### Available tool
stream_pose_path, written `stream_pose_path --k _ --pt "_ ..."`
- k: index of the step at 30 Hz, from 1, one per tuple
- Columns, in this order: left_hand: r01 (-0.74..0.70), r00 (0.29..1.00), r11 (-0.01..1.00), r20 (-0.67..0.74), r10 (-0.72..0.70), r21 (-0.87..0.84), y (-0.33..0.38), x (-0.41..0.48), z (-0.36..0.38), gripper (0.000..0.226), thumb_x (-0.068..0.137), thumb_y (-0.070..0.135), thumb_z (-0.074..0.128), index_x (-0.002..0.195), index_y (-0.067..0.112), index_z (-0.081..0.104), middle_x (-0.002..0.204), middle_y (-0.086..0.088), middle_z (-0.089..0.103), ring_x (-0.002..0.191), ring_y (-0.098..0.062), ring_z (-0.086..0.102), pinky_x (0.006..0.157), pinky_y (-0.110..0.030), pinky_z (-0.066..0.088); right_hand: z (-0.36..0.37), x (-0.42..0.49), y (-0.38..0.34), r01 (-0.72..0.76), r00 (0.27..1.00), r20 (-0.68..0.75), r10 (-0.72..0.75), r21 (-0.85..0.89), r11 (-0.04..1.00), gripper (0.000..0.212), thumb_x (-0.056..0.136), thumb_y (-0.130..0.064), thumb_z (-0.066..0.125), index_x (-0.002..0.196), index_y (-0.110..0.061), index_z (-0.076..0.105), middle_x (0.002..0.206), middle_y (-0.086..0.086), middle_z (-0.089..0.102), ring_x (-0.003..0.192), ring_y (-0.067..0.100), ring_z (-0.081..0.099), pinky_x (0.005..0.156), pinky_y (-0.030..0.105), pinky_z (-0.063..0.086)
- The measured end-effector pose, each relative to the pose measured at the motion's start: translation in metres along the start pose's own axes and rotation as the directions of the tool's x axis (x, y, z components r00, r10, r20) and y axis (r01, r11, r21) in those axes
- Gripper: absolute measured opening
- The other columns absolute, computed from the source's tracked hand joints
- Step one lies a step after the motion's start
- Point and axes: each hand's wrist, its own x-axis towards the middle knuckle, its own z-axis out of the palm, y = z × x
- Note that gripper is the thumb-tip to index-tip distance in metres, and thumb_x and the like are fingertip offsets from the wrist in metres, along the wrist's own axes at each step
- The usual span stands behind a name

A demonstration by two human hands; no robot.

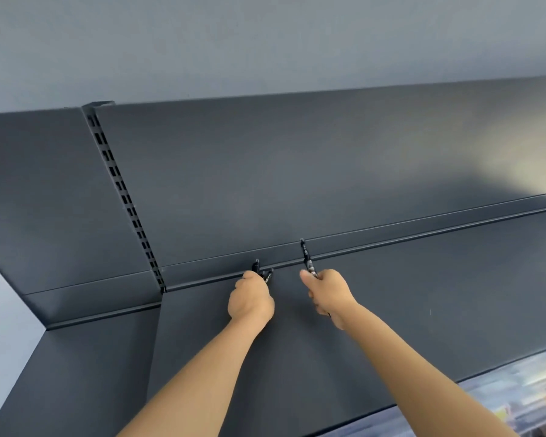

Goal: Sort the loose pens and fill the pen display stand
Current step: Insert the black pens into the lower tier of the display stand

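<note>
While both arms reach up toward the dark shelf rail [423, 236], left hand [251, 299] grips a few black pens [263, 273]; right hand [328, 294], just beside, pinches a single black pen [306, 257], axis upright, tip crossing the rail. Display stand not in view.

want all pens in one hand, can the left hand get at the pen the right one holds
Probably yes: the gap between the left hand and the pen in the right hand is free, though the left grips other pens, leaving little finger room.
</note>
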Motion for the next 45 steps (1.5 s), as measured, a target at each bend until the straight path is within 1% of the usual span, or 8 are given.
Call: stream_pose_path --k 5,12,17,22,27,33,40,45 --pt "-0.038 0.999 0.873 0.015 0.052 -0.487 -0.032 -0.001 -0.011 0.022 0.083 0.010 0.061 0.080 0.012 0.039 0.087 -0.011 0.056 0.067 -0.026 0.049 0.060 -0.033 0.043 0.000 -0.018 -0.007 -0.032 0.999 0.010 0.031 0.286 0.958 0.022 0.095 -0.021 0.041 0.085 -0.009 0.057 0.063 0.002 0.045 0.052 0.014 0.036 0.044 0.024 0.030" --pt "0.003 0.997 0.634 0.051 0.057 -0.773 -0.083 -0.044 -0.038 0.025 0.077 0.009 0.069 0.086 0.009 0.047 0.067 -0.005 0.053 0.050 -0.016 0.047 0.046 -0.025 0.043 0.036 -0.060 -0.019 -0.098 0.966 0.252 -0.058 0.566 0.818 0.013 0.097 -0.006 0.048 0.093 0.000 0.058 0.073 0.007 0.056 0.059 0.014 0.051 0.050 0.021 0.046" --pt "-0.022 0.994 0.564 0.044 0.103 -0.825 -0.122 -0.082 -0.066 0.032 0.072 0.015 0.074 0.089 0.009 0.047 0.059 -0.005 0.055 0.052 -0.019 0.048 0.055 -0.031 0.044 0.071 -0.099 -0.026 -0.066 0.955 0.265 -0.130 0.619 0.783 0.010 0.099 -0.008 0.047 0.093 -0.006 0.056 0.086 0.008 0.070 0.075 0.016 0.061 0.073 0.028 0.051" --pt "-0.081 0.976 0.493 0.030 0.213 -0.866 -0.175 -0.123 -0.101 0.034 0.079 0.016 0.071 0.101 -0.003 0.053 0.085 -0.025 0.068 0.056 -0.019 0.049 0.055 -0.030 0.044 0.117 -0.145 -0.031 0.001 0.962 0.217 -0.164 0.599 0.800 0.010 0.099 -0.012 0.050 0.091 -0.013 0.056 0.094 0.002 0.074 0.067 0.010 0.048 0.063 0.024 0.041" --pt "-0.140 0.961 0.497 0.003 0.276 -0.856 -0.246 -0.159 -0.128 0.026 0.080 0.007 0.070 0.097 -0.004 0.054 0.065 -0.010 0.061 0.052 -0.017 0.050 0.050 -0.027 0.044 0.180 -0.214 -0.031 0.025 0.956 0.206 -0.208 0.649 0.761 0.012 0.099 -0.010 0.048 0.090 -0.009 0.057 0.098 0.007 0.072 0.062 0.009 0.046 0.065 0.024 0.045" --pt "-0.154 0.975 0.557 -0.032 0.222 -0.816 -0.343 -0.195 -0.146 0.035 0.074 0.009 0.075 0.100 -0.002 0.055 0.063 -0.007 0.063 0.053 -0.021 0.051 0.055 -0.033 0.044 0.256 -0.284 -0.019 0.128 0.968 0.099 -0.230 0.595 0.793 0.012 0.095 -0.008 0.054 0.084 -0.010 0.058 0.083 0.006 0.064 0.072 0.014 0.053 0.065 0.023 0.049" --pt "-0.090 0.995 0.588 -0.054 0.078 -0.804 -0.434 -0.223 -0.156 0.071 0.072 0.010 0.079 0.133 0.000 0.043 0.080 -0.003 0.070 0.052 -0.012 0.056 0.053 -0.026 0.047 0.316 -0.340 -0.024 0.245 0.960 0.044 -0.276 0.347 0.906 0.022 0.089 -0.016 0.061 0.073 -0.014 0.046 0.056 -0.001 0.032 0.047 0.012 0.022 0.045 0.026 0.023" --pt "-0.135 0.990 0.603 -0.125 0.059 -0.786 -0.466 -0.227 -0.167 0.051 0.071 0.014 0.080 0.114 0.010 0.054 0.096 -0.007 0.071 0.059 -0.013 0.055 0.060 -0.036 0.051 0.353 -0.360 -0.033 0.359 0.928 0.014 -0.373 0.235 0.903 0.038 0.081 -0.017 0.070 0.065 -0.015 0.035 0.057 0.000 0.031 0.052 0.016 0.022 0.050 0.030 0.024"
